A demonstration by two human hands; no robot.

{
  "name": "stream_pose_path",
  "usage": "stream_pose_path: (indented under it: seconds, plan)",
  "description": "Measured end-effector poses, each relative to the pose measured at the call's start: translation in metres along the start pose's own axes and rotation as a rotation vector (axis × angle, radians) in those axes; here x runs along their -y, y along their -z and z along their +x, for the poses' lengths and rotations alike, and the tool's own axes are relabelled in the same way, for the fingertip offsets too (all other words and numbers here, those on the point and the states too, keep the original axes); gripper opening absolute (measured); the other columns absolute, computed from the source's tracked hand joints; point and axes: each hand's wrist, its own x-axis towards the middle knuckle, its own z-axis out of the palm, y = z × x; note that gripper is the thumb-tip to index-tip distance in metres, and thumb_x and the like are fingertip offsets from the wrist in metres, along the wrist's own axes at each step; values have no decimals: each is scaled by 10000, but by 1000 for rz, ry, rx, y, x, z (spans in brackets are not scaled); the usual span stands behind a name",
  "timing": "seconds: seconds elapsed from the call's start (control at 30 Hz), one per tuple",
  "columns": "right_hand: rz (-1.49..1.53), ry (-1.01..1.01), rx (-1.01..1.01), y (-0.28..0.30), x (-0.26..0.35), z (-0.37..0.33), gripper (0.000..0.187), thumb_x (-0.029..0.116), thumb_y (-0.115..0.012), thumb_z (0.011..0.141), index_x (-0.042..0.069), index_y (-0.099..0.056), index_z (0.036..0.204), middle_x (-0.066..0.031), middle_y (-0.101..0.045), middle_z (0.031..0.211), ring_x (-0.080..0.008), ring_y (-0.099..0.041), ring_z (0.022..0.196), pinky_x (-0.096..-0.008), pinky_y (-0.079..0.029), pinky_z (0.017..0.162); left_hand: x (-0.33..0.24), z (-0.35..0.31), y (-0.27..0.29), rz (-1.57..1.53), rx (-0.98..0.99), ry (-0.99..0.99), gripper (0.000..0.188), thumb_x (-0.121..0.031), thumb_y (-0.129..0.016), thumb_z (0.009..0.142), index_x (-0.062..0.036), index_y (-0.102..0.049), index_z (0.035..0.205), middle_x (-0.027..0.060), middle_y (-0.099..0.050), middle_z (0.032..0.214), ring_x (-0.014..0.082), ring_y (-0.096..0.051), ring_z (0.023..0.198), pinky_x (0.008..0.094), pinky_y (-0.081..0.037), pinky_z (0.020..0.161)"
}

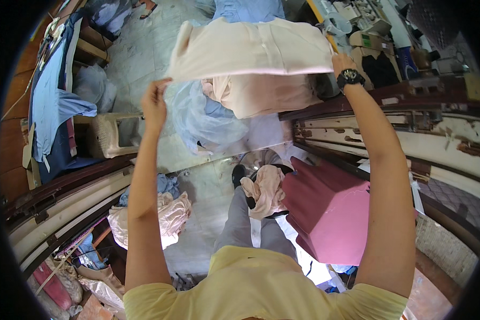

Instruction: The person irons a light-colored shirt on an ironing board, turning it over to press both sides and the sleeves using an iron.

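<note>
A pale cream-pink cloth [250, 48], which looks like a garment, is stretched wide in front of me at arm's length. At its lower left corner, my left hand [154, 104] pinches the edge between the fingertips. My right hand [341, 64], with a black watch on the wrist, is closed on the opposite right edge. The bottom hem runs nearly straight between the hands. Just beyond and below it shows more peach fabric [274, 96], partly hidden by the raised cloth. Beside that fabric a clear bluish plastic bag [202, 117] lies on the floor.
A crumpled peach cloth [265, 189] lies by my feet, next to a maroon panel [330, 213]. At lower left sits a cloth bundle [157, 216]. Blue garments [56, 106] hang at left above a beige plastic basket [114, 133]. Cluttered shelves [378, 42] line the right.
</note>
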Motion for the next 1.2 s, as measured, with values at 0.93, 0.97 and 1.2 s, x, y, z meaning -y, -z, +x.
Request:
stream_pose_path:
  seconds: [0.93,0.97,1.2]
  plan:
    - [1124,-260,1162,-142,283,-587,433,110,-544,802,-79,-486,1187,-332,-565,1168,-460,-542,1119,-512,-417,964,42,-542,-270,688,940,781,545,-385,-698,808,-36,-523,1187,183,-483,1313,372,-511,1145,481,-478,874]
    - [1197,-279,1246,-134,271,-603,551,119,-557,794,-82,-417,1288,-333,-531,1224,-459,-514,1160,-496,-408,990,51,-552,-270,672,914,870,493,-370,-682,826,-42,-539,1165,189,-503,1301,383,-522,1131,477,-478,873]
    - [1280,-96,875,-135,222,-690,1069,222,-798,699,-44,-105,1468,-346,-329,1412,-454,-352,1321,-472,-326,1090,-32,-585,-198,-87,372,707,322,-265,-482,979,19,-529,1125,226,-585,1205,327,-546,1158,427,-429,905]
